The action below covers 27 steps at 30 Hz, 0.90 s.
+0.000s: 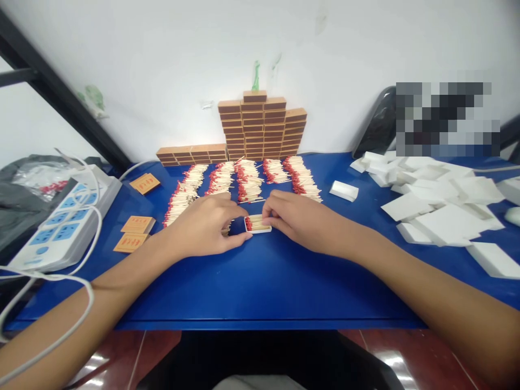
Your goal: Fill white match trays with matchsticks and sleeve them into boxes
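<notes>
Nearest you, a loop of white cable crosses over your left forearm; your right forearm comes in from the opposite side. Both reach over the front edge of a blue counter.

At the middle of the counter, between your two hands, lies a white matchbox tray holding matchsticks, their red heads toward your left. Your left hand grips the tray's left end, thumb at the near corner and forefinger at the far one. Your right hand has thumb and forefinger brought together, pinching at the plain ends of the matchsticks.

To your left are a multi-socket power strip and, nearer your left arm, orange matchboxes. To your right, a jumbled pile of white trays is noted, with a single white tray set apart from it.

Beyond your hands, five heaps of loose matchsticks stand side by side. Behind these, brown-sided matchboxes are stacked in stepped columns near a white wall with green marks.
</notes>
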Available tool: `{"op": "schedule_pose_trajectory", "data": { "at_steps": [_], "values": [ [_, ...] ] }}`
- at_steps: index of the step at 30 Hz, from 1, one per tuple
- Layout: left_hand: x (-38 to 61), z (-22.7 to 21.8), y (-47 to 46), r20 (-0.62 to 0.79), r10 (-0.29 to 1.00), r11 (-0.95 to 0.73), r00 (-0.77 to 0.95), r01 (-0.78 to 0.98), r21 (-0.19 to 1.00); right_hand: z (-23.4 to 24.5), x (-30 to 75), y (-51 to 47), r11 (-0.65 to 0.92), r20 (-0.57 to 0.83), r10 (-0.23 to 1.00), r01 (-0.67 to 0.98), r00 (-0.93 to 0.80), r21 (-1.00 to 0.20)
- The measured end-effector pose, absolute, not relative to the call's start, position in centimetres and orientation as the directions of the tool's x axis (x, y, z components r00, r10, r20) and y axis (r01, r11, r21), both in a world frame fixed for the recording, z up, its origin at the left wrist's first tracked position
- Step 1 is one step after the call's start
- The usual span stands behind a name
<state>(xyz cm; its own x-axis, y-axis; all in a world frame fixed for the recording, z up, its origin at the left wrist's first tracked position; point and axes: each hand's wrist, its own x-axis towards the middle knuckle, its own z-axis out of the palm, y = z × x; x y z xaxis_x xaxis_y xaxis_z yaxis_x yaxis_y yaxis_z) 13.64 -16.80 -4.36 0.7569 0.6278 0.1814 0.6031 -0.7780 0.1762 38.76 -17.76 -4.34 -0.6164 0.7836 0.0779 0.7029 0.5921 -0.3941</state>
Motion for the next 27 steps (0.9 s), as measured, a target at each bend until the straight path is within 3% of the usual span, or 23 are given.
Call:
{"op": "schedule_pose_trajectory", "data": {
  "at_steps": [6, 13, 17, 27],
  "values": [
    [13.6, -4.4, -16.8, 0.189, 0.625, -0.781, 0.757, 0.601, 0.173, -4.4, 39.0, -18.1, 0.633, 0.092, 0.745, 0.657, -0.661, -0.409],
    [13.6, -4.2, -16.9, 0.187, 0.641, -0.767, 0.745, 0.612, 0.19, -4.8, 39.3, -17.4, 0.627, 0.229, 0.764, 0.612, -0.603, -0.481],
    [13.7, -4.3, -16.9, 0.194, 0.632, -0.775, 0.751, 0.602, 0.192, -5.4, 38.5, -17.7, 0.595, 0.202, 0.778, 0.594, -0.594, -0.541],
    [13.7, -4.2, -16.9, 0.194, 0.63, -0.776, 0.752, 0.595, 0.211, -5.6, 38.8, -17.1, 0.619, 0.222, 0.762, 0.584, -0.608, -0.526]
  ]
}}
